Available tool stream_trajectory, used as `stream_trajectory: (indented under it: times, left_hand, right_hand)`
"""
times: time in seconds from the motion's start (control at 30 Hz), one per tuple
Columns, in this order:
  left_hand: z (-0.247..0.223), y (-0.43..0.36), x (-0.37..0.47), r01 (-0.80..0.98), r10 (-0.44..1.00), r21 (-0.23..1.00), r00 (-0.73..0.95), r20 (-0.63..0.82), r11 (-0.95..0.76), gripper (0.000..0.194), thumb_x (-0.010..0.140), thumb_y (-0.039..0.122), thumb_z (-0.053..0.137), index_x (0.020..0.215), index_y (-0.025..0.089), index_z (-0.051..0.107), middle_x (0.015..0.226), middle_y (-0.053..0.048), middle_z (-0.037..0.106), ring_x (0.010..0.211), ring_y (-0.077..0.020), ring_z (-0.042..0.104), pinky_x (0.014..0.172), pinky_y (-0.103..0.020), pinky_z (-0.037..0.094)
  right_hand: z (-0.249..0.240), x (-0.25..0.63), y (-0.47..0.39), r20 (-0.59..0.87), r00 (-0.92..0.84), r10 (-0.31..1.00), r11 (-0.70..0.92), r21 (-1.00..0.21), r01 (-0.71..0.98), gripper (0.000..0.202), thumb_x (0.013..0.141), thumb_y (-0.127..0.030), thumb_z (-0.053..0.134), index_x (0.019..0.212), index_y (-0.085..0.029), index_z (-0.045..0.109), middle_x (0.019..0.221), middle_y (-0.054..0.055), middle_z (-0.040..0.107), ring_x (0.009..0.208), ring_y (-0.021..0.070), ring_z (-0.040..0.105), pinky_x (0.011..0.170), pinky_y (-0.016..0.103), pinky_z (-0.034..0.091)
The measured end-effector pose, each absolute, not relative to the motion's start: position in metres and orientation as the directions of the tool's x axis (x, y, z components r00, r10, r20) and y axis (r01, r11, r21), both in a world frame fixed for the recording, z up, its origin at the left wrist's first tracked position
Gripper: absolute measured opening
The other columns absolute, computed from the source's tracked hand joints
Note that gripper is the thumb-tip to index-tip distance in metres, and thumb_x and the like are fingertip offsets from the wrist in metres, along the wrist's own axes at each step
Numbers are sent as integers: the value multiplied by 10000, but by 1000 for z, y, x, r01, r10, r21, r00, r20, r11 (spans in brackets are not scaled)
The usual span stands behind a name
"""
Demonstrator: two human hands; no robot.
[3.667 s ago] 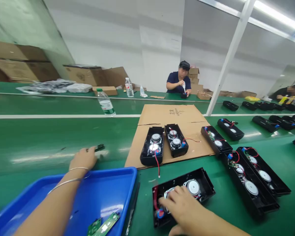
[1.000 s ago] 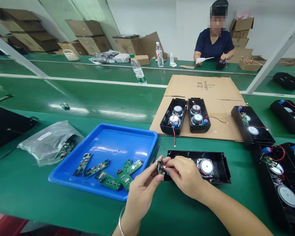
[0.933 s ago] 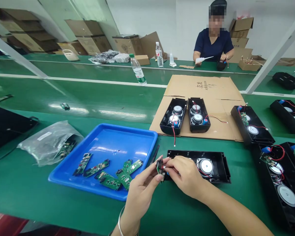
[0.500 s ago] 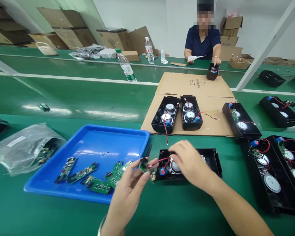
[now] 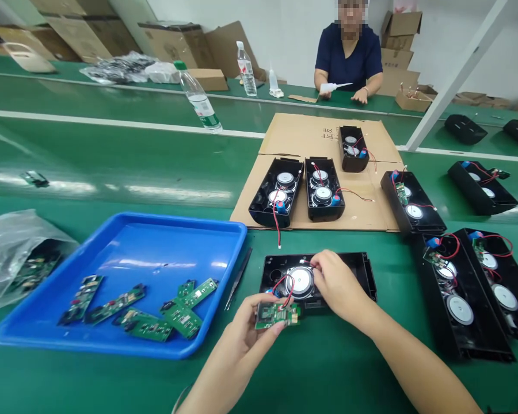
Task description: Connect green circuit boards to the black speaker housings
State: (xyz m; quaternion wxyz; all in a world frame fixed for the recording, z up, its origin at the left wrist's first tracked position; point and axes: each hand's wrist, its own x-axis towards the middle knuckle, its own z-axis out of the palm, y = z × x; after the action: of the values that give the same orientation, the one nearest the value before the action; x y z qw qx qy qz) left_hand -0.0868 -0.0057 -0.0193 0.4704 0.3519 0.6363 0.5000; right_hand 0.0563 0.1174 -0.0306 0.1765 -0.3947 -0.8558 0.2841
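Note:
A green circuit board [image 5: 278, 315] is pinched between the thumb and fingers of my left hand [image 5: 252, 330], in front of a black speaker housing [image 5: 358, 267]. Red and black wires run from the board toward the housing. Over the housing, my right hand [image 5: 334, 282] has its fingertips closed on a thin cable with a small white connector [image 5: 303, 261]. A round white speaker [image 5: 300, 282] shows between my hands. The blue part at the housing's left end is mostly hidden by my left hand.
Left of my hands, a blue tray [image 5: 125, 230] holds several circuit boards, with tweezers [image 5: 238, 279] beside it. Cardboard [image 5: 371, 215] beyond carries three housings. More housings [image 5: 449, 287] stand right. A person [image 5: 349, 57] sits opposite; a plastic bag [image 5: 8, 230] lies far left.
My left hand has turned the board to lie flat and moved it in front of the housing. The person opposite has let go of a housing, now on the cardboard. The view has shifted right.

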Motion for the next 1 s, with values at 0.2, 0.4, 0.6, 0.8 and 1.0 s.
stream_trajectory:
  times: [0.2, 0.4, 0.6, 0.8, 1.0]
  left_hand:
    - [-19, 7, -73, 91, 890, 955, -396, -226, 283, 295, 770, 394, 592, 1021, 239, 584, 858, -51, 727, 786, -252, 708, 643, -292, 563]
    - [-23, 21, -63, 74, 853, 968, -492, -175, 241, 340, 783, 395, 580, 1071, 221, 533, 861, -55, 733, 767, -251, 715, 668, -323, 583]
    - [-25, 24, -59, 104, 873, 972, -468, -140, 211, 311, 791, 343, 573, 1069, 216, 515, 904, -65, 726, 770, -233, 713, 704, -317, 572]
    - [-20, 26, -58, 240, 891, 948, -447, -80, 206, 259, 772, 294, 577, 1023, 236, 600, 805, -27, 735, 722, -228, 705, 623, -283, 541]
    - [-22, 28, -58, 392, 915, 910, -401, 38, 133, 267, 794, 262, 545, 1050, 256, 618, 972, -34, 729, 821, -231, 700, 728, -281, 528]
  right_hand:
    - [-22, 76, 128, 21, -574, 818, 273, -894, 355, 102, 867, -170, 453, 799, -185, 527, 709, -17, 587, 607, 107, 520, 568, 219, 405]
    - [-21, 73, 122, 70, -669, 740, 509, -707, 490, 125, 785, -83, 535, 713, -177, 576, 646, -17, 550, 603, 108, 506, 547, 209, 371]
    - [-27, 70, 116, 165, -751, 639, 665, -609, 432, 184, 781, -74, 539, 627, -174, 522, 565, -26, 497, 568, 107, 451, 523, 210, 340]
    - [-31, 71, 116, 230, -768, 597, 732, -547, 405, 210, 791, -90, 518, 606, -183, 488, 552, -22, 488, 554, 113, 404, 525, 228, 324]
    - [-32, 71, 115, 269, -771, 577, 755, -534, 379, 253, 798, -98, 499, 574, -190, 425, 525, -29, 457, 536, 110, 376, 509, 228, 296]
